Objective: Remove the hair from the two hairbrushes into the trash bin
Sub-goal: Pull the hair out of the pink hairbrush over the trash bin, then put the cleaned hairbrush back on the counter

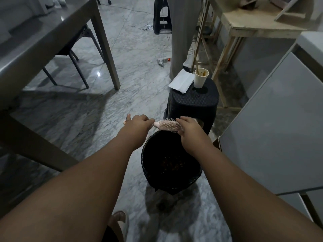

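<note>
A pink hairbrush (168,125) lies sideways in the air, just above the far rim of the trash bin (148,154). My left hand (138,125) is closed around its handle, whose tip sticks out to the left. My right hand (189,130) covers the right end of the bristled head, fingers curled over the bristles. Whether it pinches hair is hidden. The bin is round, lined with a black bag, and stands on the floor below my hands with dark bits at its bottom. Only one brush is in view.
A black plastic stool (194,100) behind the bin carries a paper cup (201,78) and white paper (181,81). A grey table (43,37) stands at the left, a white cabinet (272,128) at the right. A person's trouser legs (181,37) and a power strip (163,61) are farther back.
</note>
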